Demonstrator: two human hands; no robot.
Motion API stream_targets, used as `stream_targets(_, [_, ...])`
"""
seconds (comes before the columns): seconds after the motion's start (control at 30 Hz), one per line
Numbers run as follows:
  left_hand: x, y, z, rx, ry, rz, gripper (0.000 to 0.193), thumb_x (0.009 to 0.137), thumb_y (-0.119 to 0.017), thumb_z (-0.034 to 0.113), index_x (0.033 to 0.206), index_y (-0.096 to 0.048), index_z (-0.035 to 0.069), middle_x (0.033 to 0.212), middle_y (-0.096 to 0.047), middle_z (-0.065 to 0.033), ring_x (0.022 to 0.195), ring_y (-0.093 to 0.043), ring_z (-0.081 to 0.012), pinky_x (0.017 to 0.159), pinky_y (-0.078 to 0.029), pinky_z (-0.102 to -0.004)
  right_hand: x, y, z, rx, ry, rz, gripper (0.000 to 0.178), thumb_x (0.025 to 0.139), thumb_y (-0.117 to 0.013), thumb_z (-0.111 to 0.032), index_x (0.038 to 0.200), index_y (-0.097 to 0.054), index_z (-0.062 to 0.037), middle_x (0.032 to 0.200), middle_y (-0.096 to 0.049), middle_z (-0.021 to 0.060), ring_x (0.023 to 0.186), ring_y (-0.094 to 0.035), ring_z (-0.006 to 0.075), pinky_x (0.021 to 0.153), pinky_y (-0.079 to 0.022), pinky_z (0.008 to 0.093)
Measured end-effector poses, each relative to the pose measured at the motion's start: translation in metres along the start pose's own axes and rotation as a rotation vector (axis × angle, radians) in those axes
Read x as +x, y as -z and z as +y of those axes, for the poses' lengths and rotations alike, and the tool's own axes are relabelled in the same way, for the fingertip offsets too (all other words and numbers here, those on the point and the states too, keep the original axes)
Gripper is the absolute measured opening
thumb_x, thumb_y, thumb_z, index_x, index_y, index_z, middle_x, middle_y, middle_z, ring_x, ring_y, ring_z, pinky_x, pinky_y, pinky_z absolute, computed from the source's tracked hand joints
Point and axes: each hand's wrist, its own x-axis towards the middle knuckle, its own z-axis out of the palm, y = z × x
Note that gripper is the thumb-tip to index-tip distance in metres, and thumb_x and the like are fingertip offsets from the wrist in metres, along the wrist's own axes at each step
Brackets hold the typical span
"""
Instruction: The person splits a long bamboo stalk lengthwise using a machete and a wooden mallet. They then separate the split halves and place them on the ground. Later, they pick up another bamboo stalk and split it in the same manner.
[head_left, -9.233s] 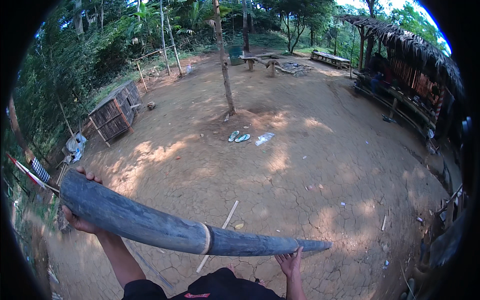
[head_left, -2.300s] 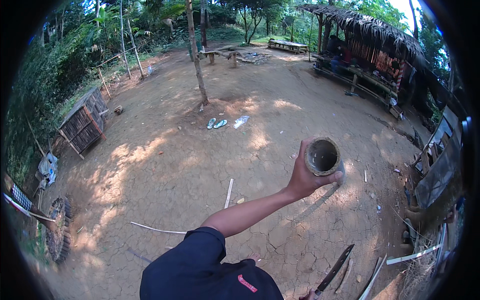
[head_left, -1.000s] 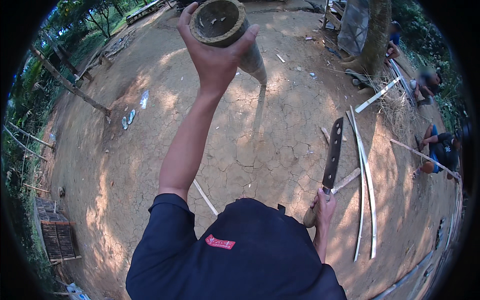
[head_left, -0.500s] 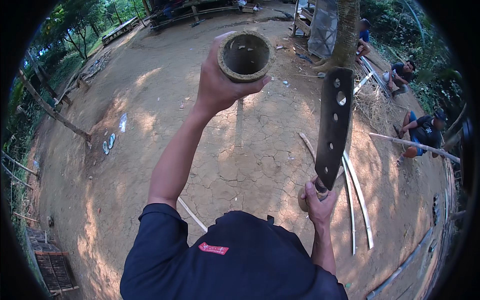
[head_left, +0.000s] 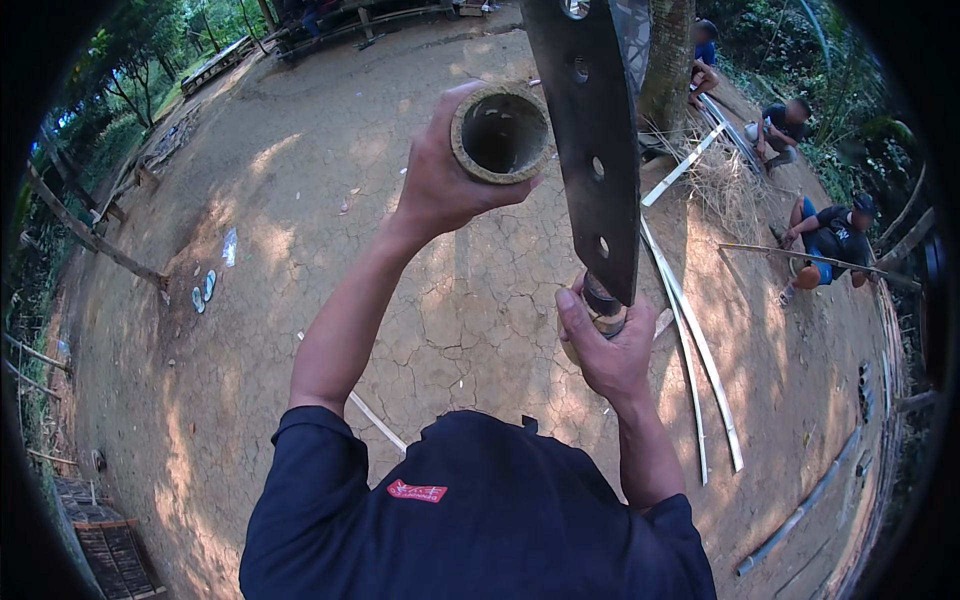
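Observation:
My left hand (head_left: 440, 195) is wrapped round a bamboo tube (head_left: 503, 138), held up in front of me with its round hollow end facing me. The thick, rough rim shows, while the rest of its length is hidden behind that end. In my right hand (head_left: 615, 352), closed round the handle, is a machete (head_left: 596, 120). Its wide dark blade has a row of holes and points up and away, just right of the tube. In this view a narrow gap shows between blade and rim; whether they touch cannot be told.
Long pale bamboo strips (head_left: 700, 350) lie on the cracked earth to the right. A tree trunk (head_left: 668, 75) stands beyond the blade. Several people sit along the right side, one (head_left: 835, 240) beside a long pole. Sandals (head_left: 204, 291) lie at the left, and a grey pipe (head_left: 800, 502) lies lower right.
My right hand has raised the machete and brought it left, close to the tube. My left hand has shifted slightly down with the tube. The whole view has turned a little.

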Motion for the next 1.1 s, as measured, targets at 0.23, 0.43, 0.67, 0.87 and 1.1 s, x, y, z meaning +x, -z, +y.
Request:
stream_targets(0.23, [-0.014, -0.017, 0.009, 0.021, 0.003, 0.01, 0.087, 0.057, -0.093, 0.025, 0.129, -0.046, 0.008, 0.109, -0.066, -0.0118, 0.101, -0.068, -0.0251, 0.089, -0.056, -0.0366, -0.003, -0.004, -0.009, -0.063, -0.035, -0.013, 0.023, 0.087, -0.073, -0.017, 0.082, -0.058, -0.0006, 0.065, -0.053, 0.0027, 0.061, -0.049, 0.0095, 0.058, -0.041, 0.0285])
stream_targets(0.43, [-0.019, -0.03, 0.015, 0.065, -0.049, -0.002, 0.087, 0.056, -0.092, 0.023, 0.129, -0.046, 0.008, 0.106, -0.066, -0.0118, 0.098, -0.068, -0.0269, 0.086, -0.055, -0.0383, -0.01, 0.006, -0.002, -0.104, -0.047, 0.005, 0.024, 0.086, -0.073, -0.018, 0.08, -0.057, -0.001, 0.065, -0.053, 0.0047, 0.061, -0.05, 0.011, 0.057, -0.041, 0.0296])
stream_targets(0.67, [-0.028, -0.05, 0.016, 0.049, -0.071, -0.012, 0.086, 0.056, -0.092, 0.022, 0.129, -0.047, 0.009, 0.106, -0.066, -0.0119, 0.098, -0.067, -0.0281, 0.085, -0.055, -0.0392, -0.018, 0.023, 0.007, -0.167, -0.026, 0.013, 0.024, 0.085, -0.072, -0.018, 0.079, -0.057, -0.001, 0.066, -0.054, 0.0066, 0.06, -0.052, 0.0138, 0.057, -0.041, 0.0301])
stream_targets(0.87, [-0.037, -0.069, 0.029, 0.076, -0.068, -0.066, 0.094, 0.059, -0.095, 0.025, 0.134, -0.043, 0.007, 0.119, -0.062, -0.0124, 0.112, -0.063, -0.0244, 0.096, -0.052, -0.038, -0.03, 0.042, 0.012, -0.215, -0.049, 0.017, 0.022, 0.084, -0.073, -0.014, 0.077, -0.056, -0.0017, 0.062, -0.052, 0.0052, 0.056, -0.049, 0.0119, 0.054, -0.039, 0.0298])
stream_targets(1.1, [-0.06, -0.088, 0.029, -0.025, -0.091, -0.09, 0.091, 0.057, -0.095, 0.02, 0.131, -0.045, 0.005, 0.127, -0.06, -0.0157, 0.116, -0.061, -0.0281, 0.099, -0.051, -0.039, -0.058, 0.051, 0.022, -0.219, -0.083, 0.049, 0.021, 0.084, -0.072, -0.013, 0.076, -0.055, -0.0023, 0.058, -0.05, 0.0027, 0.055, -0.045, 0.008, 0.051, -0.037, 0.0279])
